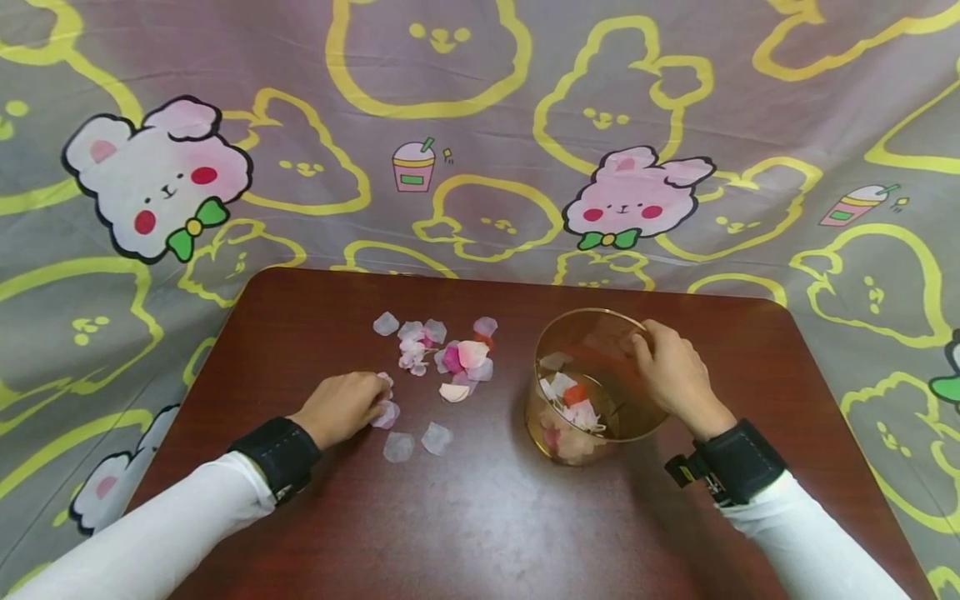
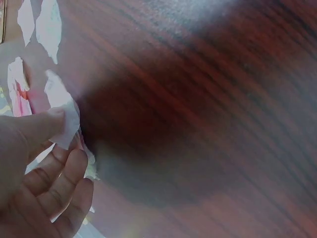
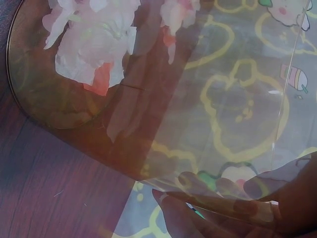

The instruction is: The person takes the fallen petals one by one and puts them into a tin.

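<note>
My left hand is at the left of the loose petals, its thumb and fingers pinching a pale pink petal. Part of a second light petal shows behind the fingertips. On the right, my right hand grips the rim of a clear amber bucket, thumb inside and fingers outside. The bucket is tilted with its mouth toward me. White, pink and orange petals lie inside it, near the bottom.
Between the hands, several petals lie on the brown table: a white-pink blossom cluster, magenta and pink petals, a cream petal and translucent petals nearer me. A cartoon-printed cloth hangs behind the table.
</note>
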`<state>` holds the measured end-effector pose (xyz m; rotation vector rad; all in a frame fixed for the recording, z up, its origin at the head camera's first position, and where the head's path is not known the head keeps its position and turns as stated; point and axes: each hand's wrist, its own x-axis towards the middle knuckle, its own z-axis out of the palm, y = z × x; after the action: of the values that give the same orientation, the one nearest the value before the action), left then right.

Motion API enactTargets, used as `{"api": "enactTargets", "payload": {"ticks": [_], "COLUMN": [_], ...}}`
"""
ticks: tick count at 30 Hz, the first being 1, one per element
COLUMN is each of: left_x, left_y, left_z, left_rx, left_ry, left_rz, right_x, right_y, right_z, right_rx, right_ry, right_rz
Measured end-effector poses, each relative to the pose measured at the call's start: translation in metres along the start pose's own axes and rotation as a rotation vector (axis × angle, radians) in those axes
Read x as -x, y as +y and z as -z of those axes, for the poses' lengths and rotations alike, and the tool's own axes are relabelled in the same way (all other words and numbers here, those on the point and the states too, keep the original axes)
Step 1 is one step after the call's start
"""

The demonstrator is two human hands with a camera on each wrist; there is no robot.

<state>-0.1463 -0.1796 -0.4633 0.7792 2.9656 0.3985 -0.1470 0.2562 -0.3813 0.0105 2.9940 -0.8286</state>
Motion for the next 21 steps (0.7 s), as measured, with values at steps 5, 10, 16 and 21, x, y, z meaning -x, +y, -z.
{"api": "enactTargets", "payload": {"ticks": [5, 10, 16, 21], "left_x": [-0.003, -0.006, -0.013, -0.023], "left_y": [0.001, 0.003, 0.006, 0.011], "left_z": [0.009, 0.018, 0.030, 0.044], "left_rx": [-0.001, -0.013, -0.021, -0.013], "left_ry": [-0.013, -0.038, -0.032, -0.016], "left_rz": [-0.016, -0.006, 0.014, 0.004], "right_x": [-0.001, -0.001, -0.001, 0.000], "right_y": [-0.001, -0.001, -0.001, -0.001], "right_z": [0.000, 0.000, 0.000, 0.000], "right_rx": [-0.001, 0.001, 0.000, -0.002], "right_ry": [0.003, 0.002, 0.003, 0.004], "right_rz": [0.010, 0.008, 0.009, 0.010]}}
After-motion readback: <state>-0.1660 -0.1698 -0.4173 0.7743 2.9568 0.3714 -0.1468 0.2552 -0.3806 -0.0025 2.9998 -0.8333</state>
